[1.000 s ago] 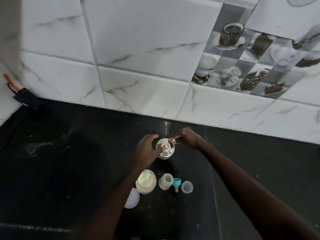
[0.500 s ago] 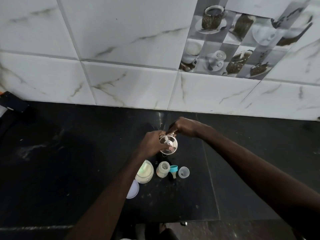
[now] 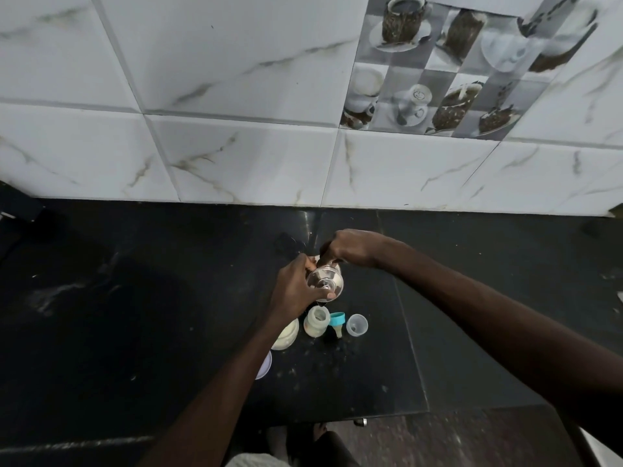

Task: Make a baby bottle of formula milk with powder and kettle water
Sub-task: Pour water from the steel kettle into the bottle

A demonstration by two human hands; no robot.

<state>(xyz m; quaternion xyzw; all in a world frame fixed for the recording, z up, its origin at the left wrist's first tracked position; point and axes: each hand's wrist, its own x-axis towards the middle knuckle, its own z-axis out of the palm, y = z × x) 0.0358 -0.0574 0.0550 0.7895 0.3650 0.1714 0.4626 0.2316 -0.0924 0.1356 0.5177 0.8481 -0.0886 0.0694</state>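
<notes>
A small shiny steel kettle is held above the black counter, tipped toward me. My right hand grips its handle at the back. My left hand is pressed on its lid and knob from the left. Just below the kettle stands the open baby bottle, pale and milky inside. A thin line, perhaps water, shows between kettle and bottle. Right of the bottle lie the teal ring with its teat and a clear cap. An open tub of pale powder sits partly under my left wrist.
A white round lid lies by my left forearm. The marble-tiled wall rises close behind the counter. The counter's front edge runs just below the items, with floor and feet under it.
The kettle has tipped further toward the bottle, its lid now facing me. Both hands stay on it. The view has shifted, so the items sit lower.
</notes>
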